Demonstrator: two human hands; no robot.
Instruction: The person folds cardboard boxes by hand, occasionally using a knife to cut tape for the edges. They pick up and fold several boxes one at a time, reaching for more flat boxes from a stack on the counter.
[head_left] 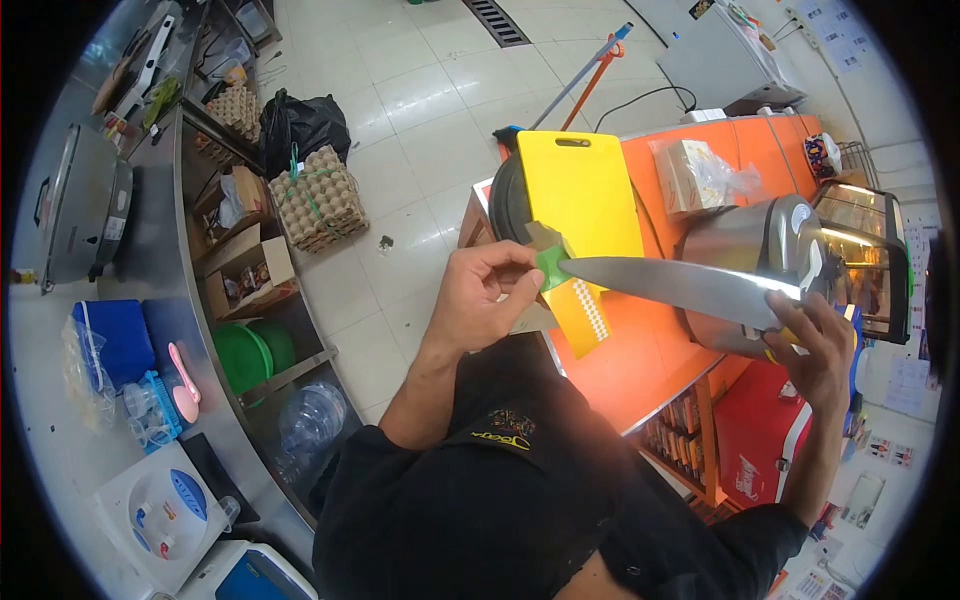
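Observation:
My left hand (485, 297) pinches a green and yellow piece of packaging (551, 270) between thumb and fingers. Its yellow strip (577, 318), with a row of white marks, hangs down over the orange table's edge. A large knife (670, 284) points leftward across my front, its tip right at the green part. My right hand (818, 345) is closed around the knife's broad end; the fingers hide the handle. Beyond my left hand, a yellow cutting board (585, 185) rests over a round black item (507, 200) on the table.
The orange table (615, 375) carries a big steel pot-like appliance (715, 245) and a white box with plastic (688, 180). A glass display case (865, 265) stands farther right, a red cooler (745, 435) below. Stacked egg trays (318, 200) sit by the left counter.

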